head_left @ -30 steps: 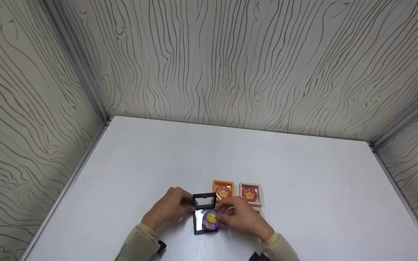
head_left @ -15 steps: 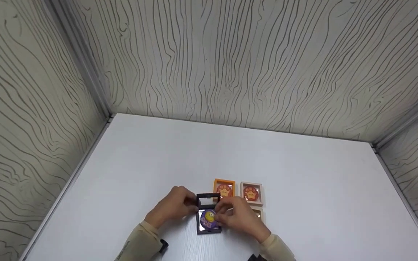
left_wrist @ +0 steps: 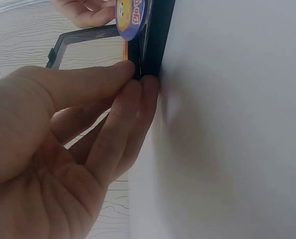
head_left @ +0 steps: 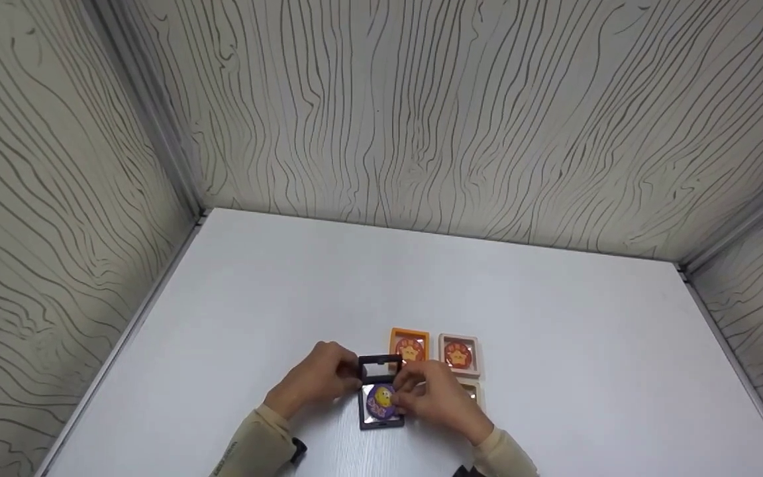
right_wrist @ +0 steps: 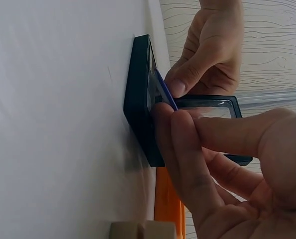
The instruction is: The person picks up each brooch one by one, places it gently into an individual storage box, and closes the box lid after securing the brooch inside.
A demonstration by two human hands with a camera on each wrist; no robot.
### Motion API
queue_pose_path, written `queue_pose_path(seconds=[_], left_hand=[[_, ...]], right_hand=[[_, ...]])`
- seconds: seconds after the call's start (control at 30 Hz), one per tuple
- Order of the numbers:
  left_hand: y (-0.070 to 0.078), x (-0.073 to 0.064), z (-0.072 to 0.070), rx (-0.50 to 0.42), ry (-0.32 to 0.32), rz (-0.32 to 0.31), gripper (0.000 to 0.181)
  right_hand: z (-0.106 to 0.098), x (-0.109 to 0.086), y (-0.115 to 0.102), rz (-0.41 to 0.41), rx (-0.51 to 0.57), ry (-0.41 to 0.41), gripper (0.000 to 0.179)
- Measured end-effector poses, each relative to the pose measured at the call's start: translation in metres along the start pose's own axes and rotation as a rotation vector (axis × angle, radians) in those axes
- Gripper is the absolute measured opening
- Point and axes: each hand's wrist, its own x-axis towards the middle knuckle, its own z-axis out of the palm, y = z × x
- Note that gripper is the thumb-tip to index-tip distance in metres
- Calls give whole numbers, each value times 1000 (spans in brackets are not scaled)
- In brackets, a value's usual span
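A black display case (head_left: 381, 424) lies on the white table with its windowed lid (head_left: 380, 358) raised on the far side. My left hand (head_left: 318, 379) grips the case at its left edge by the hinge; thumb and fingers pinch the black edge (left_wrist: 160, 40) in the left wrist view. Over the case's lower half is a round purple badge (head_left: 380, 401) with a yellow cartoon figure. My right hand (head_left: 440, 399) pinches the badge's right edge between thumb and fingers. In the right wrist view the badge (right_wrist: 165, 90) sits tilted, its near edge raised off the case's clear film.
Behind the case is an orange case (head_left: 410, 331) holding a red badge with a star figure. To its right lies a pale pink case (head_left: 476, 358) with a similar badge. Another pale case (head_left: 472, 391) is partly hidden behind my right hand. Patterned walls (head_left: 381, 119) enclose the table.
The purple badge has moved left, from overhanging the case's right side to nearer its middle. Both hands keep their hold. The last half second shows hardly any movement.
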Motion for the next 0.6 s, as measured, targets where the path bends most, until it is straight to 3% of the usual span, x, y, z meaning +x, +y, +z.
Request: queue_pose_path(seconds=[0.23,0.6], left_hand=[[-1,0,1,-8,-7,-16,8],[-2,0,2,23,12,13,6]], right_hand=[[1,0,0,-17,-18,9,11],[1,0,1,-19,-31,12,10]])
